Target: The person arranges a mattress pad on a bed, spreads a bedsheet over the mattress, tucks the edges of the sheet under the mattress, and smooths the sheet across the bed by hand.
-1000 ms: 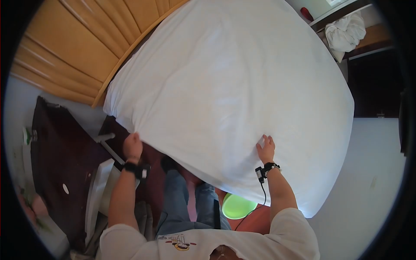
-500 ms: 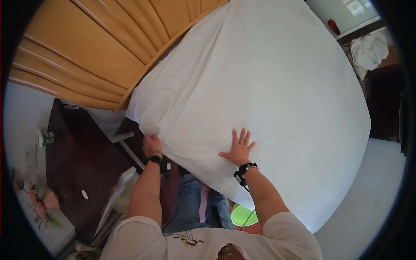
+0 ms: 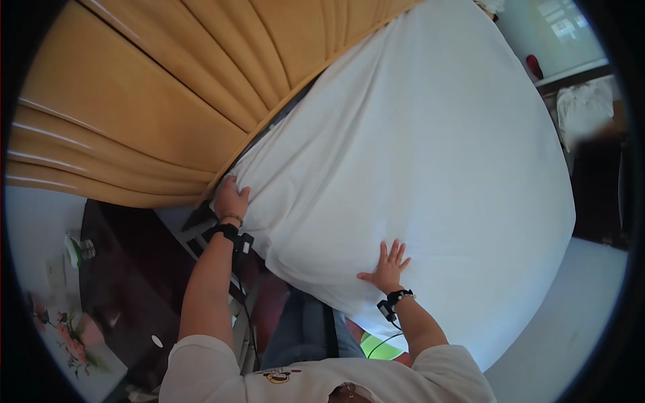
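Now, white sheet: it covers the broad bed top, smooth across the middle and right, with long creases fanning out of the headboard corner; this white sheet [image 3: 437, 154] hangs loose along the near side.
Headboard edge: here the padded tan headboard [image 3: 168, 87] runs diagonally beside the sheet, a narrow dark gap [image 3: 287, 107] showing between them.
Corner: the left hand [image 3: 230, 199] is right at it, touching the sheet beside the headboard's lower end, fingers bent at the fabric and thumb apart; whether they pinch it, I can't tell.
Flat of the bed: the right hand [image 3: 387, 272] lies palm down near the close edge, fingers spread wide, with plain sheet ahead and to its right.
Wrists: each carries a black strap with a small device, and cables trail from both.
Left side: tight here, as a dark cabinet [image 3: 127, 269] stands close by the left arm, grey bars between it and the bed.
Beyond the cabinet: pink flowers [image 3: 72, 341] and a green-and-white container [image 3: 75, 250] sit by the wall.
Near edge: the person's jeans [image 3: 306, 329] come right up to the bed, a green basin [image 3: 381, 346] just beside, partly hidden.
Far right: bundled white cloth [image 3: 583, 111] lies past the bed edge, a red object [image 3: 534, 66] near it.
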A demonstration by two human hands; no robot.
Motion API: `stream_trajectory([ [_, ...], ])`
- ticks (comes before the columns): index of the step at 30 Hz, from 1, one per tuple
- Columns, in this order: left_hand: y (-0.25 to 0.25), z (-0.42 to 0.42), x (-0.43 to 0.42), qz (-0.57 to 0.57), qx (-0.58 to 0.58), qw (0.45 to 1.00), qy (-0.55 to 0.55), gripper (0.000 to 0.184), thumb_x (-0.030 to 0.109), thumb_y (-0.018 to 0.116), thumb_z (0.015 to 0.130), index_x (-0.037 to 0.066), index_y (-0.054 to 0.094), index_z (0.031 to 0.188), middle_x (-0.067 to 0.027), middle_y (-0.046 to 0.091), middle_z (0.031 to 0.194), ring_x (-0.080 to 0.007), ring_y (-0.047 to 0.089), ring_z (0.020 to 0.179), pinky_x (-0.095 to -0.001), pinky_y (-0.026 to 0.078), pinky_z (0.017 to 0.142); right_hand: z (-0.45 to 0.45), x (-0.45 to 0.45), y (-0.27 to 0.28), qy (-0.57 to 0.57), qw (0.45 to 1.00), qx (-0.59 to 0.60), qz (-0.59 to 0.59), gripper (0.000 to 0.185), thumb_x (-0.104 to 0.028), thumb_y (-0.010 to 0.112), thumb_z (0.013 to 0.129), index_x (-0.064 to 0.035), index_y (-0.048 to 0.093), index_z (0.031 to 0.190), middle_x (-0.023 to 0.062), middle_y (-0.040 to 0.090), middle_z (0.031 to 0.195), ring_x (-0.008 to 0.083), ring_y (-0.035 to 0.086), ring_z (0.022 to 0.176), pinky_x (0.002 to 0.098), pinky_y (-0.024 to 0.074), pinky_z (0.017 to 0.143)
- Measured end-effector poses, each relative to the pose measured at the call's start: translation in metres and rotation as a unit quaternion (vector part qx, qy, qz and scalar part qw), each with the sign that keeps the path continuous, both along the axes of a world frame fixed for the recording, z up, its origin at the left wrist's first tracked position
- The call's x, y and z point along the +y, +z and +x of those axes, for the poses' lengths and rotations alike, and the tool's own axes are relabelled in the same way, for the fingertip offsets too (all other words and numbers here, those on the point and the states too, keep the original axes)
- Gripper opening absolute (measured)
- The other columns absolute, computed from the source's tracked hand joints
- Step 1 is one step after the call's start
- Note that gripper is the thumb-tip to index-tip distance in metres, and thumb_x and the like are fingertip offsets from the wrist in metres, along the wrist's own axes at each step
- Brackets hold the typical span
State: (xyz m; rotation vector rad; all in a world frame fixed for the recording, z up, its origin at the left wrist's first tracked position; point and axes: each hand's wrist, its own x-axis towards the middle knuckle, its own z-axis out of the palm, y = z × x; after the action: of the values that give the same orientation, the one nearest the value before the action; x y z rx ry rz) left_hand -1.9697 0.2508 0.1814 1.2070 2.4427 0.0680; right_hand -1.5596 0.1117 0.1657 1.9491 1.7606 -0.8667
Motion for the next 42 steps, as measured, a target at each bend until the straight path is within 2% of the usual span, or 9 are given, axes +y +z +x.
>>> stream_trajectory([
  [8,-0.006,-0.011,-0.018,0.006,-0.014,0.999,-0.042,0.021,0.03,0.055,0.085,0.012,0.057,0.094,-0.014,0.064,0.084,-0.0344,0.062,0.081,-0.0449,0.048,0.07,-0.003,0.022,0.014,-0.008,0.993,0.069,0.097,0.092,-0.046,0.077,0.062,-0.0096,0.034,0.135,0.0272,0.017,0.143,0.0455,0.01,0.133,0.067,0.0121,0.099],
  [11,0.027,-0.004,-0.026,0.134,0.009,0.985,0.112,0.02,0.027,0.053,0.088,0.007,0.052,0.094,-0.0145,0.063,0.079,-0.0306,0.063,0.074,-0.0397,0.049,0.067,-0.018,0.099,0.0,0.016,0.934,0.159,0.319,0.067,-0.033,0.073,0.07,-0.006,0.046,0.125,0.0284,0.035,0.131,0.0439,0.033,0.121,0.0559,0.0261,0.098],
  [14,0.052,-0.017,-0.029,0.279,-0.173,0.903,0.276,0.018,0.02,0.05,0.092,0.002,0.047,0.094,-0.0123,0.061,0.074,-0.022,0.062,0.069,-0.0315,0.049,0.065,-0.068,0.206,-0.004,0.037,0.895,0.197,0.399,0.066,-0.028,0.071,0.073,-0.0056,0.043,0.128,0.0297,0.035,0.133,0.0436,0.032,0.124,0.0506,0.0277,0.101],
  [20,0.055,-0.031,-0.035,0.39,-0.155,0.871,0.254,0.015,0.015,0.046,0.095,0.0,0.043,0.096,-0.0087,0.061,0.079,-0.0134,0.058,0.072,-0.0252,0.046,0.069,-0.202,0.324,-0.005,0.16,0.94,0.166,0.253,0.077,-0.045,0.062,0.079,-0.0155,0.028,0.142,0.019,0.022,0.147,0.0386,0.019,0.136,0.0513,0.0198,0.108],
  [23,0.044,-0.029,-0.035,0.437,-0.19,0.825,0.304,0.012,0.013,0.049,0.094,0.002,0.044,0.094,-0.0083,0.059,0.086,-0.011,0.054,0.081,-0.0251,0.044,0.072,-0.241,0.338,-0.016,0.169,0.933,0.168,0.27,0.076,-0.048,0.059,0.081,-0.0057,0.033,0.138,0.0189,0.028,0.145,0.0341,0.021,0.136,0.0471,0.0189,0.109],
  [26,0.018,-0.032,-0.049,0.396,-0.13,0.877,0.239,0.013,0.013,0.051,0.092,0.001,0.044,0.093,-0.0069,0.054,0.084,-0.0113,0.05,0.081,-0.0253,0.042,0.073,-0.258,0.336,-0.025,0.182,0.922,0.166,0.299,0.072,-0.048,0.056,0.081,0.0025,0.043,0.129,0.0187,0.039,0.138,0.0317,0.028,0.133,0.0438,0.0199,0.109],
  [34,-0.075,-0.052,-0.08,0.299,-0.134,0.902,0.283,0.017,0.013,0.052,0.091,-0.004,0.052,0.09,-0.0104,0.058,0.09,-0.0172,0.053,0.08,-0.0312,0.044,0.078,-0.258,0.346,-0.026,0.221,0.898,0.212,0.316,0.057,-0.042,0.061,0.076,-0.0121,0.053,0.124,0.0106,0.052,0.126,0.0293,0.041,0.122,0.0431,0.0235,0.107],
  [40,-0.104,-0.078,-0.059,0.308,-0.174,0.874,0.334,0.031,0.015,0.047,0.092,-0.009,0.054,0.111,-0.0179,0.059,0.113,-0.0237,0.054,0.105,-0.0331,0.039,0.092,-0.261,0.348,-0.04,0.327,0.834,0.284,0.342,0.047,-0.042,0.058,0.079,-0.0087,0.061,0.112,0.011,0.058,0.117,0.0252,0.047,0.116,0.0406,0.0268,0.105],
  [42,-0.106,-0.081,-0.065,0.223,-0.113,0.918,0.307,0.038,0.018,0.045,0.093,-0.01,0.05,0.119,-0.0213,0.054,0.123,-0.0276,0.052,0.112,-0.034,0.037,0.097,-0.26,0.35,-0.029,0.411,0.855,0.248,0.195,0.044,-0.043,0.055,0.081,-0.0076,0.065,0.104,0.0101,0.061,0.11,0.0247,0.048,0.114,0.0399,0.028,0.104],
])
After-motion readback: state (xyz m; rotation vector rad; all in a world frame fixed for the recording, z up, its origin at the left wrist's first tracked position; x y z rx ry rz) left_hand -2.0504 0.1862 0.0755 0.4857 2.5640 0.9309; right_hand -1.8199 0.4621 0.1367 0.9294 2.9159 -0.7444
